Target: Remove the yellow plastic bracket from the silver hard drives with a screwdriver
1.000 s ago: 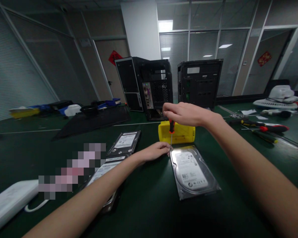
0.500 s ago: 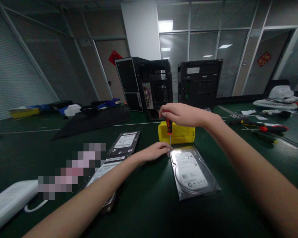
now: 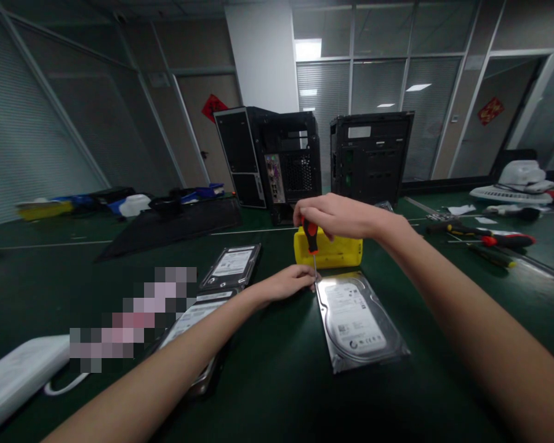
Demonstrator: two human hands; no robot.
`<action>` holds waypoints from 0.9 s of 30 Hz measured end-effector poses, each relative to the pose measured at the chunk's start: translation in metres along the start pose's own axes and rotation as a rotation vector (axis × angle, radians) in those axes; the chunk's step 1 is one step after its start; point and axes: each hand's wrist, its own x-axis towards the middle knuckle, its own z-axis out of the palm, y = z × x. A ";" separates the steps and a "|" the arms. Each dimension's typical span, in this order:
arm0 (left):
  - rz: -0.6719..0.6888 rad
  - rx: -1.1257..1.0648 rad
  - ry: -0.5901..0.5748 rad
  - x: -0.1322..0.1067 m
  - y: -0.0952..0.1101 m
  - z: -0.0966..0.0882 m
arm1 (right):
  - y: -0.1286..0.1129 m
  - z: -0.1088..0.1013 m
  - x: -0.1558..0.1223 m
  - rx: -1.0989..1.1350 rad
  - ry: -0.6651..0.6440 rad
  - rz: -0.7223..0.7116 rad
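Note:
A silver hard drive with a white label lies label-up on the green table. My right hand is wrapped over the red-and-black handle of a screwdriver, gripping it from above. The screwdriver's shaft points down to the drive's far left corner, leaning slightly, with its handle to the left. The tip's exact contact is too small to make out. My left hand is closed at that same corner, thumb and fingers together against the drive's edge beside the tip. Just behind the drive stands a yellow plastic bin.
To the left lie more hard drives, partly behind my left forearm, and a white object. Two black computer cases stand at the back. Pliers and other hand tools lie at the right, near a white cap.
The screwdriver's handle has tipped a little to the left, and my right hand has shifted and turned slightly with it. My left hand and the hard drive have stayed in place.

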 end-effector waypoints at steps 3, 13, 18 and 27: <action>0.002 0.006 0.001 0.000 -0.001 0.000 | 0.000 -0.002 0.000 0.043 -0.018 -0.009; 0.019 0.017 0.027 -0.001 -0.002 0.001 | 0.006 0.001 0.002 0.166 -0.030 -0.020; 0.008 0.018 0.019 -0.001 -0.001 0.001 | 0.005 0.002 0.004 0.166 -0.016 -0.070; -0.014 -0.016 0.024 -0.001 -0.002 0.001 | 0.004 0.005 0.003 0.149 -0.031 -0.012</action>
